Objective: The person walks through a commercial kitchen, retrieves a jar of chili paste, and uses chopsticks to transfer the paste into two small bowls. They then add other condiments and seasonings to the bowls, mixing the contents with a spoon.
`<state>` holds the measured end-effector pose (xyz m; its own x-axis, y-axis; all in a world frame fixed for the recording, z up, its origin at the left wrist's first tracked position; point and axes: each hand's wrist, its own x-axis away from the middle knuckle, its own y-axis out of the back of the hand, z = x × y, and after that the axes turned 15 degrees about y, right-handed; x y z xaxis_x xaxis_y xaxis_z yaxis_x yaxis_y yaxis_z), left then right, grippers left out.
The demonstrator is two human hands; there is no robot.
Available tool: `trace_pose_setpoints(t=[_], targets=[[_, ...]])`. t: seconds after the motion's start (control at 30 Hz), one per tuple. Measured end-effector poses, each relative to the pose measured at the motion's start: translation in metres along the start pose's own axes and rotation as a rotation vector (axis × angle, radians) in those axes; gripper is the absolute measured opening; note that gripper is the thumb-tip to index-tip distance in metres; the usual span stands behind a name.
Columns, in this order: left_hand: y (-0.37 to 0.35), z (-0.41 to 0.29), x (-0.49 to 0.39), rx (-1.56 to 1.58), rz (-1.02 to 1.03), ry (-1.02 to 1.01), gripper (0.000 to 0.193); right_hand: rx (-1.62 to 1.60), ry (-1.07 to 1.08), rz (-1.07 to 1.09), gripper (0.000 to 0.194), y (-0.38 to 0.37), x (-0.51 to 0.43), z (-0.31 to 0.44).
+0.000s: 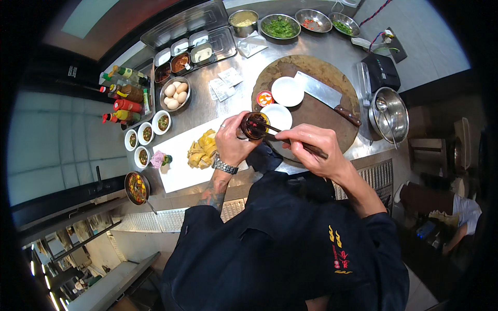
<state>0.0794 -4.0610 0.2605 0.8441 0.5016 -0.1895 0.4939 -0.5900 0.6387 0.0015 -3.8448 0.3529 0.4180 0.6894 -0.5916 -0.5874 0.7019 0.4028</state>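
Note:
My left hand (232, 140) is wrapped around a glass jar (253, 125) with dark red contents, tilted so its mouth faces me. In my right hand (317, 149) is a pair of dark chopsticks (288, 140), their tips inside the jar. Just beyond the jar lie two small white plates (288, 91) and a red lid (265, 98), on or at the edge of a round wooden chopping block (311, 128). Left of my left wrist, pieces of yellow chopped chicken (200, 151) and a pink flower (158, 159) rest on a white rectangular board or platter (177, 177).
A cleaver (321, 91) lies on the block. To the left stand sauce cups (161, 122), a bowl of eggs (176, 93) and bottles (126, 105). Metal bowls of herbs (280, 27) line the back. A steel bowl (398, 107) sits right. Another person (463, 208) is at far right.

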Motion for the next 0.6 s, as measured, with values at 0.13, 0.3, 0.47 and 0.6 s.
trace_pose_setpoints(t=[0.13, 0.3, 0.47, 0.6], targets=[[0.005, 0.019, -0.002, 0.036, 0.057, 0.054, 0.061, -0.032, -0.122, -0.049, 0.023, -0.013, -0.002, 0.0], [0.008, 0.032, -0.006, 0.046, 0.059, 0.035, 0.061, -0.039, -0.233, -0.098, 0.018, -0.011, -0.009, 0.008], [0.005, 0.039, -0.007, 0.067, 0.049, 0.034, 0.059, -0.025, -0.29, -0.034, 0.016, -0.019, -0.004, -0.001], [0.0, 0.039, -0.009, 0.095, 0.036, 0.056, 0.065, -0.171, -0.372, -0.108, 0.019, -0.029, 0.006, -0.021]])
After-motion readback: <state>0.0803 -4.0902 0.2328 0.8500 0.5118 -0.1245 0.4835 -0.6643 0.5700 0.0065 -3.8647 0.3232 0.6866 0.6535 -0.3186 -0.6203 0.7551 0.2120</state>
